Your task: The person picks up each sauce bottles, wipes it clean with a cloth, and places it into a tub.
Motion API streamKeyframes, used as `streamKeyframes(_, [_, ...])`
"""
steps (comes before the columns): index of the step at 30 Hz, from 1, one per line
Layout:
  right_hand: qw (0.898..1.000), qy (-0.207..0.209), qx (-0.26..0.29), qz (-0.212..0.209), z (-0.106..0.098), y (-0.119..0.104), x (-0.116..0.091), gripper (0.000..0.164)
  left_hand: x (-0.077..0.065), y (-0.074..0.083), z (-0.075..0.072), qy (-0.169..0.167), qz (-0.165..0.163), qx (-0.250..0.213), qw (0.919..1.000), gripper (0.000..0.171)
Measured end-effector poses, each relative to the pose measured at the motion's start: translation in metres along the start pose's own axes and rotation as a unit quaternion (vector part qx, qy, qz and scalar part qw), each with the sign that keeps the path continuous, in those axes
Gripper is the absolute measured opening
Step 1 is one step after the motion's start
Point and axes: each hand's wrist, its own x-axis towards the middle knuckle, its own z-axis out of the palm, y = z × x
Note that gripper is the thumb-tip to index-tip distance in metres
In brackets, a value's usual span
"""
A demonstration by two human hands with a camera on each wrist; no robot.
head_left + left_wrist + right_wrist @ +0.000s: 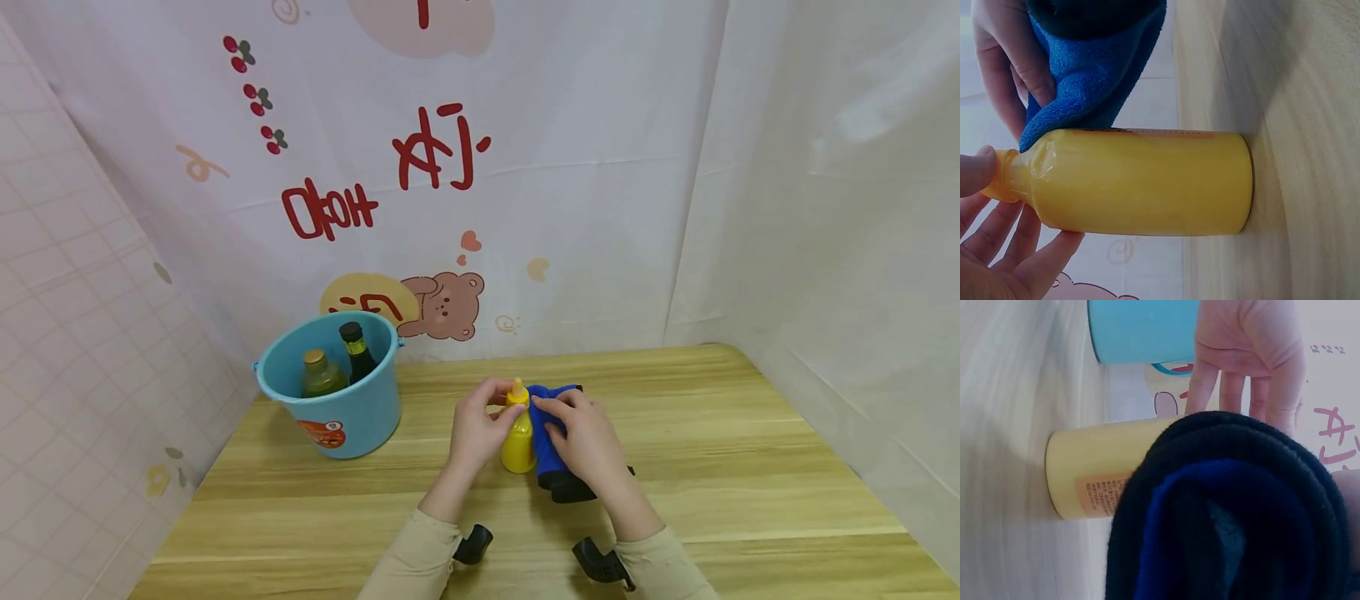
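Observation:
A yellow squeeze bottle (517, 450) with a pointed nozzle stands upright on the table. My left hand (478, 427) holds it by the cap and neck, thumb on the near side, as the left wrist view shows on the bottle (1147, 181). A blue cloth (547, 454) with black edging hangs from my right hand (588, 437), which grips it between thumb and fingers. In the left wrist view the cloth (1085, 75) touches the bottle's shoulder. The folded black edge (1229, 434) covers most of the right wrist view and hides the right fingers there.
On the left of the wooden table (712, 433) stands a light blue bucket (375, 417). Inside it are a dark bottle (358, 354) and a jar with a tan lid (322, 375). A printed white curtain (600, 208) hangs behind the table.

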Motion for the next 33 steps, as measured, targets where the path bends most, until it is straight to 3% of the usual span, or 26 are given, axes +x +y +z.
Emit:
streamKeyframes(4, [1.0, -0.003, -0.007, 0.002, 0.002, 0.002, 0.0, 0.037, 0.0, 0.0, 0.0, 0.0, 0.0, 0.003, 1.0, 0.022])
streamKeyframes(9, [0.998, -0.023, 0.043, 0.035, 0.007, 0.01, 0.001, 0.036, 0.0, 0.001, 0.0, 0.0, -0.002, 0.004, 1.0, 0.022])
streamKeyframes(15, [0.988, -0.086, 0.094, 0.09, 0.016, 0.021, -0.002, 0.035, -0.001, 0.002, 0.0, 0.002, -0.01, 0.005, 0.9999, 0.022])
streamKeyframes(21, [0.983, -0.127, 0.08, 0.103, 0.024, 0.025, -0.006, 0.032, -0.003, 0.002, 0.0, 0.001, -0.014, 0.004, 0.9999, 0.022])
streamKeyframes(26, [0.985, -0.147, 0.031, 0.088, 0.03, 0.023, -0.01, 0.029, -0.003, 0.002, 0.001, 0.003, -0.015, 0.006, 0.9999, 0.021])
streamKeyframes(33, [0.986, -0.145, 0.026, 0.083, 0.03, 0.025, -0.01, 0.03, -0.002, 0.002, 0.002, 0.011, -0.003, 0.017, 0.9998, 0.022])
